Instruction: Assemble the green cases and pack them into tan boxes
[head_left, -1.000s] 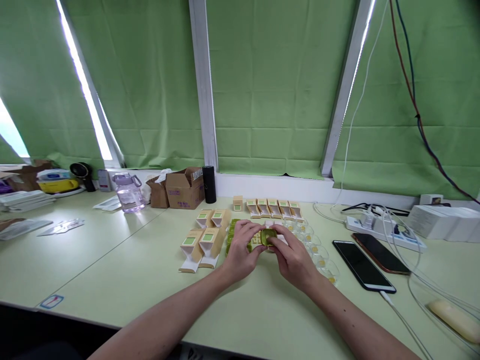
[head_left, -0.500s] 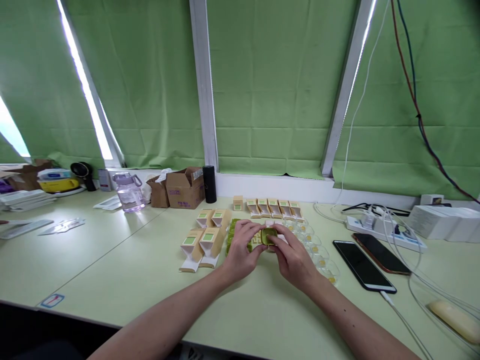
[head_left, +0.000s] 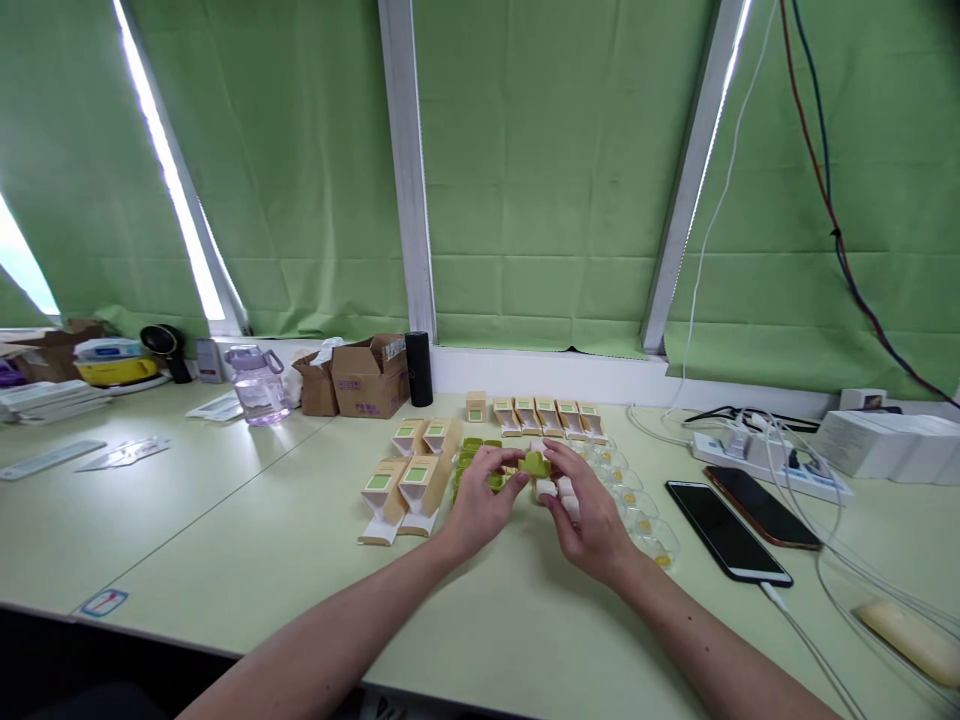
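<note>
Between my hands, above the middle of the table, is a small green square holder [head_left: 535, 464], its ridged side now showing. My left hand [head_left: 480, 508] pinches its left edge with fingers and thumb. On the other edge, the fingers of my right hand [head_left: 594, 515] close on it. White blocks [head_left: 546, 488] lie just under the right fingers. More green holders [head_left: 468, 455] stand in a group behind the left hand, partly covered by it. To the right of my right hand runs a row of clear plastic cups [head_left: 643, 522] with yellow spots.
Tan cardboard boxes [head_left: 418, 487] with flaps out stand left of the hands, and a row of similar boxes [head_left: 547, 416] lies behind. Two phones [head_left: 726, 530] and a power strip [head_left: 772, 468] with cables occupy the right. A water jug [head_left: 257, 385] stands left, near a brown carton [head_left: 370, 380].
The green holder has been turned, from its hollow face to its ridged side. My right fingers have shifted, uncovering white blocks below them.
</note>
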